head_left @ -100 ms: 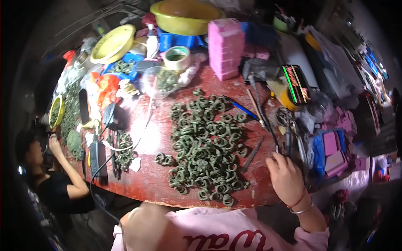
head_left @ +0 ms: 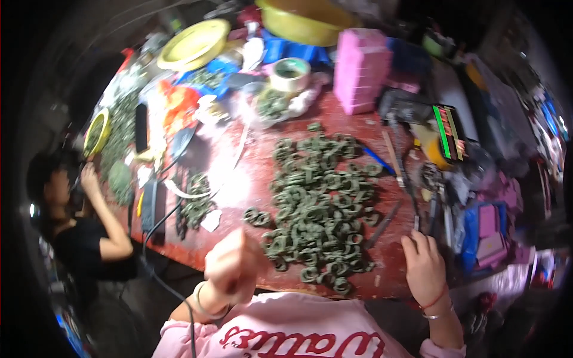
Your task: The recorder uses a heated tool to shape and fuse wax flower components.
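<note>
My left hand [head_left: 234, 265] is raised in front of the table's near edge, left of a heap of green rings [head_left: 316, 209]. Motion smears its fingers, so whether it holds anything cannot be made out. At the right of the heap my right hand [head_left: 426, 271] rests on the red table [head_left: 391, 271], its fingers a little apart. Its fingertips lie at the near end of a thin metal-tipped tool [head_left: 416, 222]. The rings look like small dull green castings, piled loosely. A few sit apart at the heap's left side [head_left: 256, 216].
A flat blade [head_left: 385, 224] and a blue pen [head_left: 378, 160] lie right of the heap. Behind stand a pink block [head_left: 361, 71], a tape roll [head_left: 290, 74] and yellow basins [head_left: 194, 45]. A black cable [head_left: 156, 273] runs past my left arm. Another person [head_left: 83, 232] sits at left.
My left hand has risen from against my body toward the table edge. The whole view has shifted, with things on the table now farther right. My right hand stays by the thin tool.
</note>
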The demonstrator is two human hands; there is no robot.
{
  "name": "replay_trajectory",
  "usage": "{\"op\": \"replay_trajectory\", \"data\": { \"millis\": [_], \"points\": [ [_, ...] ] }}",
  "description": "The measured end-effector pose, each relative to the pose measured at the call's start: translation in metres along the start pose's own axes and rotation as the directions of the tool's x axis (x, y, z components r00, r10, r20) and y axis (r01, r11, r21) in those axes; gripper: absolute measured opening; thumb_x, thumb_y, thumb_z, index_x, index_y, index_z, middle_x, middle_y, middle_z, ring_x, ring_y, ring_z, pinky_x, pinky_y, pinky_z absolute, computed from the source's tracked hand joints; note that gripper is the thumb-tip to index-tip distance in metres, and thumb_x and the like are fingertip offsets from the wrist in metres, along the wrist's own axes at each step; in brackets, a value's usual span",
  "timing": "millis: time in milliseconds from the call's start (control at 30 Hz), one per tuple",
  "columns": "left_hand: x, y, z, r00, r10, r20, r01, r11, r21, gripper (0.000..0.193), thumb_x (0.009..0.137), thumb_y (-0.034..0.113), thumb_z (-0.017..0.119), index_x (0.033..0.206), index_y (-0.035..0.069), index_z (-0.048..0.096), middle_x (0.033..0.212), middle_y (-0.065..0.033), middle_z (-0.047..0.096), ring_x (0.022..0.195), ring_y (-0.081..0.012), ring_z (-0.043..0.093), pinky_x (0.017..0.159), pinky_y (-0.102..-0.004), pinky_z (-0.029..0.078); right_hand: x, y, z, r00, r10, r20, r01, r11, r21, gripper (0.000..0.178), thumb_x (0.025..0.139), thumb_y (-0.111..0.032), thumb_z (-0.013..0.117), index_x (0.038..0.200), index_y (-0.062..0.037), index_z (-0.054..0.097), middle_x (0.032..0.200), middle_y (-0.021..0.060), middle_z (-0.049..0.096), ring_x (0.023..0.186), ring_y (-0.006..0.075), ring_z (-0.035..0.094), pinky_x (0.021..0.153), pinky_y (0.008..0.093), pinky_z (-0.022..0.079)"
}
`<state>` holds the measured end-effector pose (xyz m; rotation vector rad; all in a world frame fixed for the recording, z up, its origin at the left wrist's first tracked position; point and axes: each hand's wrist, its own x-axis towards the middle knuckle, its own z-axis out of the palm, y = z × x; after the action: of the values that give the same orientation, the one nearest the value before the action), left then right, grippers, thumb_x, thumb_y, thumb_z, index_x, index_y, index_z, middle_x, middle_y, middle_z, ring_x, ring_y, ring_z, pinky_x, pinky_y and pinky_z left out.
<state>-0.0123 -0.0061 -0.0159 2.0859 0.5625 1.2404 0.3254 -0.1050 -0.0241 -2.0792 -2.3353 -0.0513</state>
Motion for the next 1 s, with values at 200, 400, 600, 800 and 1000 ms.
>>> {"op": "replay_trajectory", "data": {
  "millis": [200, 400, 600, 800, 1000],
  "points": [
    [-0.055, -0.008, -0.026, 0.897, -0.435, 0.082, 0.354, 0.815, 0.46, 0.076, 0.069, 0.019, 0.081, 0.134, 0.006, 0.045, 0.131, -0.0218, 0.037, 0.112, -0.0357, 0.049, 0.092, -0.0391, 0.046, -0.014, -0.008, 0.001, 0.997, 0.043, 0.056, -0.047, 0.996, 0.072, 0.035, 0.084, 0.002, 0.05, 0.119, 0.0033, 0.057, 0.126, 0.0159, 0.054, 0.115, 0.0337, 0.05, 0.096, 0.0405, 0.045],
    [-0.054, -0.034, -0.011, 0.85, -0.527, 0.003, 0.499, 0.806, 0.317, 0.062, 0.082, 0.018, 0.073, 0.132, 0.0, 0.041, 0.117, -0.02, 0.045, 0.094, -0.0332, 0.056, 0.082, -0.0395, 0.05, -0.012, 0.009, 0.009, 0.996, -0.089, -0.004, 0.09, 0.996, 0.019, 0.027, 0.081, 0.0, 0.056, 0.107, 0.0029, 0.061, 0.119, 0.0143, 0.059, 0.104, 0.0311, 0.057, 0.088, 0.0394, 0.049],
    [-0.019, -0.057, -0.005, 0.872, -0.486, -0.055, 0.439, 0.73, 0.523, 0.03, 0.082, 0.005, 0.065, 0.108, 0.005, 0.051, 0.099, -0.0177, 0.049, 0.08, -0.0365, 0.058, 0.069, -0.0418, 0.05, 0.009, 0.016, -0.014, 0.934, -0.354, 0.047, 0.352, 0.935, 0.052, 0.01, 0.078, 0.001, 0.059, 0.088, 0.0003, 0.058, 0.104, 0.0159, 0.062, 0.09, 0.0312, 0.061, 0.076, 0.0387, 0.051],
    [-0.011, -0.066, -0.021, 0.885, -0.462, -0.057, 0.451, 0.821, 0.351, 0.016, 0.077, 0.005, 0.071, 0.088, 0.005, 0.059, 0.093, -0.0102, 0.053, 0.084, -0.0277, 0.057, 0.072, -0.0352, 0.048, 0.005, -0.008, -0.002, 0.972, 0.177, -0.156, -0.044, 0.785, 0.618, 0.009, 0.094, -0.005, 0.054, 0.089, 0.0022, 0.054, 0.09, 0.0152, 0.065, 0.062, 0.0206, 0.061, 0.057, 0.0295, 0.047],
    [0.038, -0.058, -0.01, 0.847, -0.53, 0.036, 0.467, 0.71, -0.527, 0.011, 0.091, 0.01, 0.062, 0.093, 0.001, 0.057, 0.103, -0.0061, 0.058, 0.077, -0.0076, 0.059, 0.071, -0.024, 0.054, 0.038, -0.04, -0.017, 0.842, 0.483, -0.238, -0.02, 0.469, 0.883, 0.027, 0.099, -0.014, 0.05, 0.117, 0.0056, 0.053, 0.082, 0.0066, 0.065, 0.051, 0.0065, 0.052, 0.047, 0.0194, 0.036]
  ]
}}
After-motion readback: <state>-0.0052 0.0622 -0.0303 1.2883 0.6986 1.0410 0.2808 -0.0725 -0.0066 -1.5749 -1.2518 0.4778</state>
